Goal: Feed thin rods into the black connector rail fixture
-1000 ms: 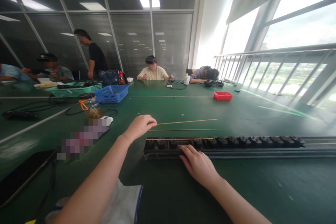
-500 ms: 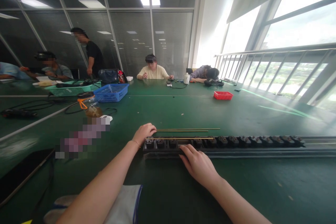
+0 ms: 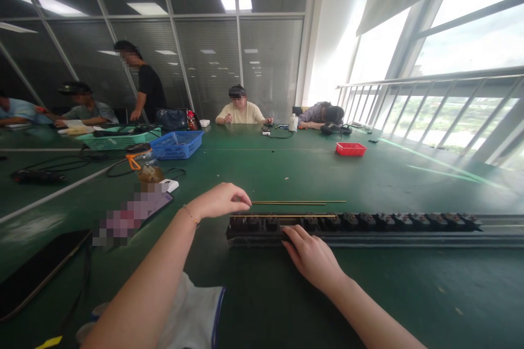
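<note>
A long black rail [image 3: 368, 238] lies across the table, carrying a row of small black blocks [image 3: 351, 222]. Along the top of its left part runs a thin brass rod [image 3: 303, 216]. Two more brass rods [image 3: 298, 203] lie just behind the rail. My left hand [image 3: 219, 200] is held over the rail's left end, fingers bent down and tips pinched by the left ends of the rear rods; what the tips hold, if anything, is hidden. My right hand [image 3: 313, 259] grips the rail's near side, fingers on top and thumb in front.
A pale cloth item with blue edging [image 3: 200, 311] lies under my left forearm. Further left are a dark tablet-like slab [image 3: 41, 270], a phone [image 3: 153, 210] and a jar [image 3: 148, 166]. Blue [image 3: 180, 145], green [image 3: 118, 140] and red baskets [image 3: 351, 149] stand farther back. Several people are around the table.
My left hand has lifted slightly and turned, its wrist now higher above the rail's left end. My right hand stays on the rail. The view has shifted slightly.
</note>
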A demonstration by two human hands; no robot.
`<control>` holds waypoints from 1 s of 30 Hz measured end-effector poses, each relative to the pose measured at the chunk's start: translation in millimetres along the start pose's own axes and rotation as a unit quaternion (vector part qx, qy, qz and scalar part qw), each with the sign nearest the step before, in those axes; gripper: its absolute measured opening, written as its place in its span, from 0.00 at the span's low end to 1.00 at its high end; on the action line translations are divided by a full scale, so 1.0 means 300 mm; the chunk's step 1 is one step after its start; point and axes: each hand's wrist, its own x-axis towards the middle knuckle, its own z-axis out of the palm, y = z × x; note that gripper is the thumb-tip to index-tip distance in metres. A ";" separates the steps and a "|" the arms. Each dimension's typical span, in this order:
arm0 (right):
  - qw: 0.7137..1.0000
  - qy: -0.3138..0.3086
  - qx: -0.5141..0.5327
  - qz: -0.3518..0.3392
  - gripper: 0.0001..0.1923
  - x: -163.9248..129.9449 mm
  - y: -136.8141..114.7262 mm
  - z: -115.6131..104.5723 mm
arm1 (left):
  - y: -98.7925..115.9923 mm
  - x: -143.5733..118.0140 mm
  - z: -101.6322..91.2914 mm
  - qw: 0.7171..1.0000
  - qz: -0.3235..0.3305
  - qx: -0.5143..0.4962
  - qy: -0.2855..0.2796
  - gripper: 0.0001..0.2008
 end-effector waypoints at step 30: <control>1.000 -0.005 0.003 0.003 0.16 -0.002 0.006 -0.006 | -0.266 0.132 0.254 0.980 -0.067 0.143 0.122 0.10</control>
